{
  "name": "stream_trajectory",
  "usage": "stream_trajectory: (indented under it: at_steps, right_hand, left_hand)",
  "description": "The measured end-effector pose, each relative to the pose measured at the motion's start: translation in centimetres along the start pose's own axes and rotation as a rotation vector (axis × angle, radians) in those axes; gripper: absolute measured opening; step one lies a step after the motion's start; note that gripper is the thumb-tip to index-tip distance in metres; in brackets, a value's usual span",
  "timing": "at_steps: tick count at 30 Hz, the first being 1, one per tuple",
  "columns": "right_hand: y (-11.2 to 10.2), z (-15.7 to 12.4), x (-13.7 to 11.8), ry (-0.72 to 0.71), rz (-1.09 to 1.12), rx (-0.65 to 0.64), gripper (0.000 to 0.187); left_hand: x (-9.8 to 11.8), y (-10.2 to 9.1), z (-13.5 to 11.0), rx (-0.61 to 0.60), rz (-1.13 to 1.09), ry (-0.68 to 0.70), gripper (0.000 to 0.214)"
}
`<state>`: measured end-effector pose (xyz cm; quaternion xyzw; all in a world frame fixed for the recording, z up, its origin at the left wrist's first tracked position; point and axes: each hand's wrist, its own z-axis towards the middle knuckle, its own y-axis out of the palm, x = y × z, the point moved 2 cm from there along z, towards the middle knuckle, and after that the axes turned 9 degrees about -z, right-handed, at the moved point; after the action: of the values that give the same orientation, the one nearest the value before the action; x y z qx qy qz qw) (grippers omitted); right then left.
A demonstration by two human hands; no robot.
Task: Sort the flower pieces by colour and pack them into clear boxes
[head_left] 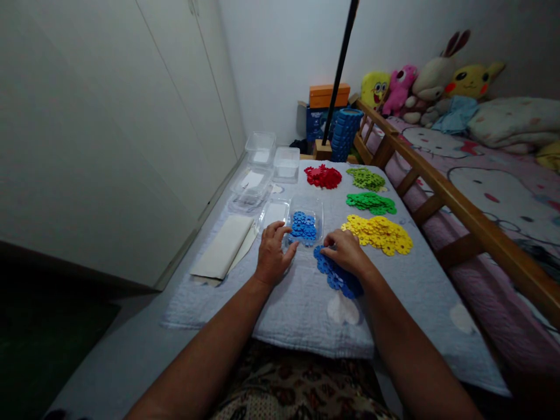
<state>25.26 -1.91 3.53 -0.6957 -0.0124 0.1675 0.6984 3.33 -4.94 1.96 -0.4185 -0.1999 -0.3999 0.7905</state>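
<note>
A clear plastic container (315, 212) sits on a pale blue quilt (301, 303) and holds several blue snowflake discs (303, 227). My left hand (273, 252) rests against the container's near left corner, fingers bent on its rim. My right hand (346, 251) lies on a loose pile of blue discs (339, 277) just right of the container, fingertips pinching at the discs. Whether a disc is held is hidden by the fingers.
Piles of red (322, 176), olive green (366, 178), bright green (371, 203) and yellow discs (380, 232) lie beyond. Empty clear containers (261, 149) and lids (251, 185) stand at left, with a white folded cloth (224, 247). A wooden bed rail (455, 201) runs along the right.
</note>
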Motion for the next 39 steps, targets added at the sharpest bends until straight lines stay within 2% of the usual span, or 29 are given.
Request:
stream_trajectory:
  at_steps: [4, 8, 10, 13, 16, 20, 23, 26, 34, 39]
  right_hand:
    - [-0.6, -0.1, 1.1, -0.036, 0.319, -0.07, 0.006]
    - [-2.2, -0.7, 2.2, -0.062, 0.625, -0.176, 0.015]
    - [-3.2, -0.7, 2.6, -0.06, 0.719, -0.171, 0.022]
    - [-4.5, 0.4, 2.6, -0.049, 0.792, -0.09, 0.029]
    - [-5.4, 2.6, 1.7, -0.068, 0.658, 0.033, 0.022]
    - [-5.7, 6.3, -0.6, -0.061, 0.269, 0.127, 0.001]
    - [-5.1, 8.5, -2.4, -0.045, -0.025, 0.107, 0.01]
    - [-4.1, 9.8, -3.6, -0.058, -0.207, 0.044, 0.019]
    - [-2.8, 10.5, -4.4, -0.058, -0.385, 0.024, 0.03]
    - [-3.1, 10.1, -4.0, -0.047, -0.355, 0.081, 0.028]
  left_hand:
    - [0.0, 0.0, 0.1, 0.008, -0.011, 0.004, 0.027]
    - [-0.1, 0.0, 0.0, 0.005, -0.017, 0.0, 0.027]
    - [-0.1, 0.0, 0.0, -0.006, -0.016, -0.009, 0.027]
    - [-0.1, 0.0, 0.0, -0.017, -0.014, -0.012, 0.024]
    - [-0.1, 0.1, 0.0, -0.014, -0.02, 0.0, 0.024]
    - [-0.1, 0.1, 0.0, -0.009, -0.023, 0.007, 0.023]
    - [-0.1, 0.1, 0.0, -0.009, -0.021, -0.001, 0.023]
    - [-0.1, 0.1, -0.1, -0.009, -0.025, -0.003, 0.023]
    - [0.0, 0.1, -0.1, -0.007, -0.032, 0.006, 0.022]
    - [0.0, 0.0, -0.1, -0.006, -0.035, 0.006, 0.023]
